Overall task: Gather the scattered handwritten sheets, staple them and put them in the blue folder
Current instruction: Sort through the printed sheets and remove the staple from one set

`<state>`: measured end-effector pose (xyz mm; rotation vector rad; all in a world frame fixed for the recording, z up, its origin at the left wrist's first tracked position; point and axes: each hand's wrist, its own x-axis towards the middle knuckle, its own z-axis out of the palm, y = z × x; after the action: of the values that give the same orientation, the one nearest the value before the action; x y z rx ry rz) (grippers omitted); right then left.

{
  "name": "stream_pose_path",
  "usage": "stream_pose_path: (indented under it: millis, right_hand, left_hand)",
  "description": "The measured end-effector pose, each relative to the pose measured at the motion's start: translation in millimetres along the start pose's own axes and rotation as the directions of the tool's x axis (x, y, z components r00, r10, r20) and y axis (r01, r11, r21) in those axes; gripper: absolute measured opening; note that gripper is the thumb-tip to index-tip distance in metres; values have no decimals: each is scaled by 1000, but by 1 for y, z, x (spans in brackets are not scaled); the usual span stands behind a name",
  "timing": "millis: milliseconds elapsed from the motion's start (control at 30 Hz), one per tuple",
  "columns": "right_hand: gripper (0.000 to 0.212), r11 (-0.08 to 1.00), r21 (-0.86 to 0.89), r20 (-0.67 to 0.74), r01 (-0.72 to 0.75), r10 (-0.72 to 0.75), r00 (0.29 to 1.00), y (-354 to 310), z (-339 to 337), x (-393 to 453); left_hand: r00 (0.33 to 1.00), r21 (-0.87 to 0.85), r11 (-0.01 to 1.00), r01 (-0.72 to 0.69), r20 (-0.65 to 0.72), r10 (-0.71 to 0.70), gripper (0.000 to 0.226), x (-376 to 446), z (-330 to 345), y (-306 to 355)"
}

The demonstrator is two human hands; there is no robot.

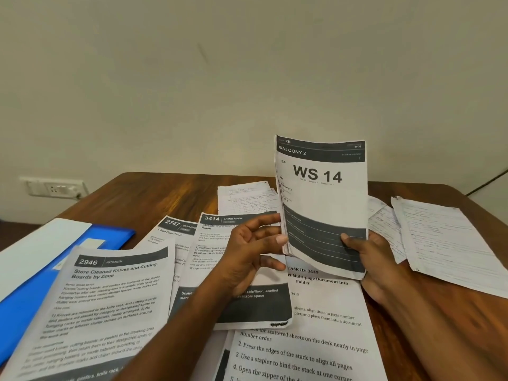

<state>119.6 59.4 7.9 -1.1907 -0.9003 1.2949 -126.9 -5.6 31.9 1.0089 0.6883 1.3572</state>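
I hold a printed sheet headed WS 14 [321, 204] upright in my right hand [365, 257], thumb pinched over its lower edge, at about four o'clock from the middle of the bench [154, 193]. There may be more than one page in that grip; I cannot tell from the edge. My left hand [247, 251] is beside the sheet's left edge with fingers spread and loosely bent, the tips near or just touching the paper, holding nothing that I can see.

As I judge it, the task has barely begun. The handwritten sheets are not gathered: one handwritten page [244, 196] lies at twelve o'clock behind the printed cards, and a loose handwritten pile [439, 237] lies at three o'clock, well apart from the first. Printed task cards are spread between and in front of them: the 2946 card [110, 298] at eight o'clock, the 2747 card [176, 235] and the 3414 card [220, 243] near the centre, and an instruction sheet [316, 339] at six o'clock under my wrists.

The blue folder [35, 287] lies at nine o'clock, partly covered by a white sheet [41, 248] and by the 2946 card's corner. I see no stapler anywhere in view.

Left to do, then: sort the handwritten pages from the printed ones, square them, staple them and slide them into the folder
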Motion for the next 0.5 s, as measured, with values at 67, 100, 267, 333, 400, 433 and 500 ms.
stream_pose_path:
  millis: [67,100,267,333,400,433,500]
  right_hand:
    - [28,1000,0,5,6,-6,1000,0,0,0]
    - [28,1000,-1,6,9,-9,1000,0,0,0]
    - [28,1000,-21,6,15,-15,1000,0,1,0]
    - [28,1000,-25,9,16,-16,1000,0,1,0]
    - [27,1000,-23,13,18,-17,1000,1,0,0]
    - [27,1000,-22,14,18,-18,1000,0,1,0]
    - [26,1000,-18,14,16,-16,1000,0,1,-1]
  left_hand:
    - [1000,-4,1000,-1,3,1,53,0,0,0]
    - [1000,-2,1000,1,0,-1,51,0,1,0]
    - [1000,17,1000,8,-4,-8,51,-1,6,1]
    - [1000,14,1000,8,-2,-8,50,0,6,1]
    - [1000,6,1000,4,-3,-4,49,-1,6,1]
    - [1000,4,1000,1,-3,-1,49,-1,6,1]
    - [1000,4,1000,-9,-17,9,52,-2,7,1]
